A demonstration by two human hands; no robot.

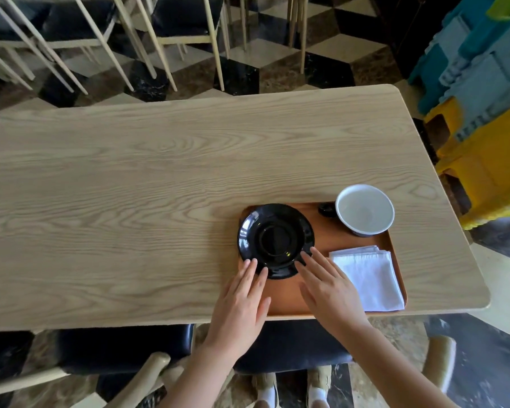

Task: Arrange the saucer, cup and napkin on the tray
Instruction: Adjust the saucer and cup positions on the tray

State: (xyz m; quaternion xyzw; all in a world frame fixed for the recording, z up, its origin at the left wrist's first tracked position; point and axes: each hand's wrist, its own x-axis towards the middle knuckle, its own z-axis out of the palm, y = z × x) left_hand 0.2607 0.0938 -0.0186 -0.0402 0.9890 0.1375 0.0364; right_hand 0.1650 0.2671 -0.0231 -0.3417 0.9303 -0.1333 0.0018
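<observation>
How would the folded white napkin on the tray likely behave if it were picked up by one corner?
The napkin looks like thin folded cloth, so it would probably droop and unfold. It seems light, and lying flat on the tray, it likely slides easily.

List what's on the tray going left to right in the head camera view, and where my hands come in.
left hand → black saucer → right hand → white napkin. The cup sits farther back at the tray's right corner, above the napkin, so I left it out of the order.
</observation>
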